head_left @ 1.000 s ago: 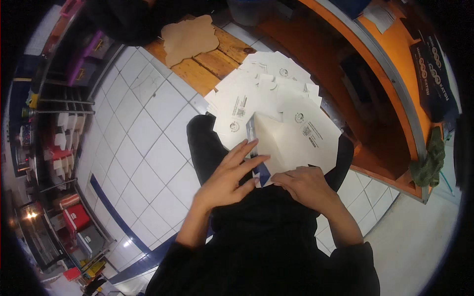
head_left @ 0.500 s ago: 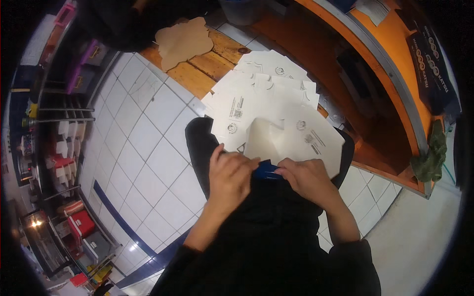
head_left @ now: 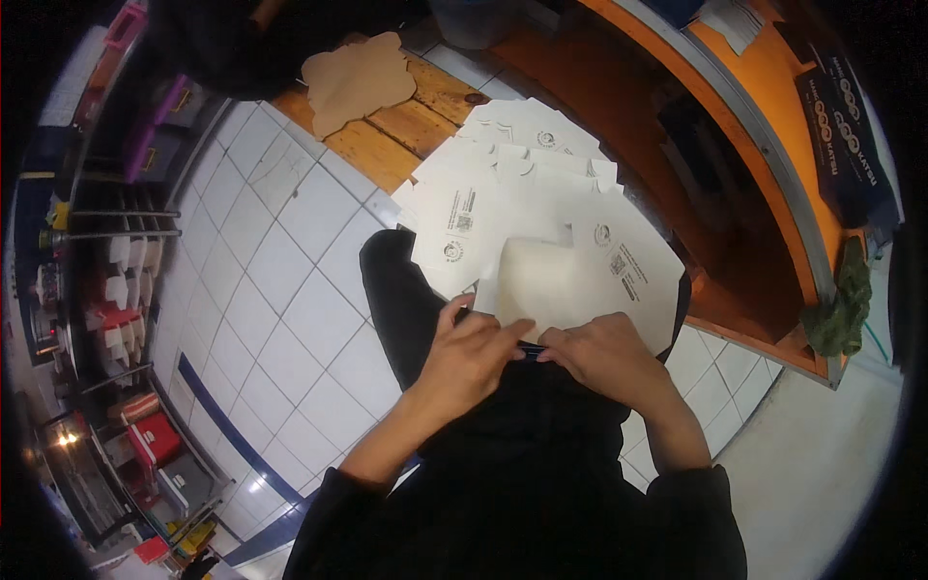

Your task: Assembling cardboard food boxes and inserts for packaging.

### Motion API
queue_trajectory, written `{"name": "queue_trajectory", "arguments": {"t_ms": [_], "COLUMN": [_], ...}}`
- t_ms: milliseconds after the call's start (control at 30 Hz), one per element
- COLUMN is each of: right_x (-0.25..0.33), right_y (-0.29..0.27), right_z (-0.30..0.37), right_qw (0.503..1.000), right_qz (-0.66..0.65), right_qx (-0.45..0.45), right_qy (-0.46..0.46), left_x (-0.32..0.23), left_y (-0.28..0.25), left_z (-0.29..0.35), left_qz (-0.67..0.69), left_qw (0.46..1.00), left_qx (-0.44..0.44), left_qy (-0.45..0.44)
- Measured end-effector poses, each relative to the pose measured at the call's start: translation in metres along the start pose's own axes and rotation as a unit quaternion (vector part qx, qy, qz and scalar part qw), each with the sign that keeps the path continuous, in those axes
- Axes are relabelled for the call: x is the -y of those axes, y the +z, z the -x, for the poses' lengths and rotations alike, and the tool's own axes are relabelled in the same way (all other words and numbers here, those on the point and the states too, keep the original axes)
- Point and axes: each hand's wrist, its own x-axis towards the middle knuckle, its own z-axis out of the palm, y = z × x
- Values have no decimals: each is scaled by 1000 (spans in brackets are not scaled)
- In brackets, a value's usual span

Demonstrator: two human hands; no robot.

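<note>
A white cardboard box blank (head_left: pixel 541 280), partly folded, rests over my lap with a curved fold rising in its middle. A narrow strip of its dark blue side shows at the near edge. My left hand (head_left: pixel 471 353) pinches that edge, index finger stretched along the fold. Close beside it, my right hand (head_left: pixel 601 356) grips the same edge, thumb and fingers pressed together. Under and beyond the blank, several flat white box blanks (head_left: pixel 464 198) lie fanned in a pile, with small dark printing on them.
A brown cut-out sheet (head_left: pixel 358 82) lies on a wooden bench (head_left: pixel 401 140) ahead. Someone in dark clothes (head_left: pixel 217 43) is at the upper left. To the right are an orange counter (head_left: pixel 773 126), dark printed boxes (head_left: pixel 851 145) and a green cloth (head_left: pixel 851 300). Loaded shelves (head_left: pixel 126 217) stand at left.
The blank has turned and its raised fold has shifted right and nearer. Less of the blue side shows. Both hands remain on the near edge, the left having moved slightly right and closer to me.
</note>
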Motion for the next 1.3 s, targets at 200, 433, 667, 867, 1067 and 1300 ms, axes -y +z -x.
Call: {"name": "queue_trajectory", "arguments": {"t_ms": [200, 433, 667, 867, 1067, 1300], "right_x": [3, -7, 7, 9, -5, 4], "right_y": [-23, -13, -4, -10, 3, 41], "right_z": [2, 15, 11, 12, 15, -11], "right_qw": [993, 977, 954, 952, 889, 465], "right_qz": [-5, 90, 178, 259, -133, -799], "right_qx": [62, -156, -177, -134, -397, -300], "right_qy": [101, 115, 162, 91, 186, 236], "left_x": [18, 24, -16, -12, -8, -30], "left_y": [-16, 2, 11, 19, 35, 52], "left_z": [-8, -6, -27, -28, -15, -21], "left_qz": [23, 18, 14, 28, 64, 13], "left_qw": [998, 954, 992, 983, 943, 969], "left_qx": [-7, -155, -112, -160, -293, -242], "left_qy": [-57, -254, -64, -89, -147, -43]}}
